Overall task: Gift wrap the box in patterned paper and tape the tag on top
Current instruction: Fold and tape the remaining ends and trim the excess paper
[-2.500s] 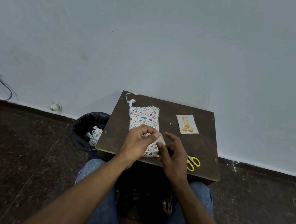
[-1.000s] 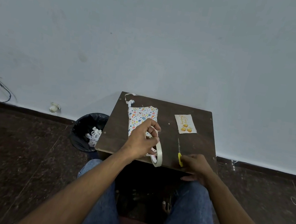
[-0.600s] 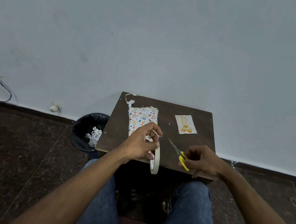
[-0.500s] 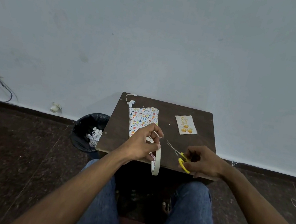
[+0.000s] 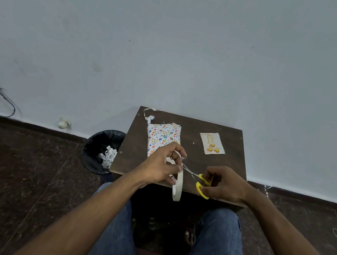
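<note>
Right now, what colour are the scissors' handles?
Yellow: the scissors in the right hand have yellow loop handles, clear in the head view.

Bare table between wrapped box and tag; bin left.

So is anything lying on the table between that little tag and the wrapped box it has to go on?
Nothing visible. The tag lies flat on the table, apart from the wrapped box, with only bare tabletop between them. The left hand with the tape roll and the right hand with the scissors work nearer the front edge.
</note>
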### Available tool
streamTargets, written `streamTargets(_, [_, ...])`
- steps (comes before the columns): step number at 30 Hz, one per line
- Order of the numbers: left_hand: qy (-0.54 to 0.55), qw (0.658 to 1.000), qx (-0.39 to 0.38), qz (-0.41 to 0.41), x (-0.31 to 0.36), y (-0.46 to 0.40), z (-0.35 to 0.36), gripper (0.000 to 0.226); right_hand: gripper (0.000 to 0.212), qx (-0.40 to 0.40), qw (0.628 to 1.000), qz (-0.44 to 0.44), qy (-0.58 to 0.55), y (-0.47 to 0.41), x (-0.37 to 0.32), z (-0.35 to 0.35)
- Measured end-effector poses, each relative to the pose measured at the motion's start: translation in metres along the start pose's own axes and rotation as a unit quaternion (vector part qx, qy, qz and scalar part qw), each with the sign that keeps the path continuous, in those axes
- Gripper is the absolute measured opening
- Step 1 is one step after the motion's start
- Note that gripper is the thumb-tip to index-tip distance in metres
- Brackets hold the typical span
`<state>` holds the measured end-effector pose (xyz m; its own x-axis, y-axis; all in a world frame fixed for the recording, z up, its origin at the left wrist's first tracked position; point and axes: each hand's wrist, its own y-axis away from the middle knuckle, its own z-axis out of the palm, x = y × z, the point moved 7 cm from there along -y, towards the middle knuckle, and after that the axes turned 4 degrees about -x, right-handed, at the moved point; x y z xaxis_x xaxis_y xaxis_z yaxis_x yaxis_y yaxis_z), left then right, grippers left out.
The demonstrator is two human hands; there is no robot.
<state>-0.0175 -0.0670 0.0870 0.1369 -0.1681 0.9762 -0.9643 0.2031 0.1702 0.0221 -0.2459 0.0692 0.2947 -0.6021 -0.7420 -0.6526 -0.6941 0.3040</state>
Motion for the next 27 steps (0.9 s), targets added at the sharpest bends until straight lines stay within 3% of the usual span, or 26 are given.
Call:
streamTargets(18, [0.001,1.000,-0.003,-0.012,-0.004,-0.001,0.005,0.032,0.023,0.037,0.997,-0.039,0.054,-0.004,-0.001,-0.007])
streamTargets(24, [0.014,1.000,0.002,-0.020,-0.008,-0.002,0.006,0.043,0.022,0.001,0.999,-0.020,0.036,0.000,0.004,0.001])
streamTargets(27, [0.015,1.000,0.019,-0.015,-0.008,-0.001,0.004,0.043,0.021,0.033,0.999,-0.002,0.033,0.002,0.019,0.003])
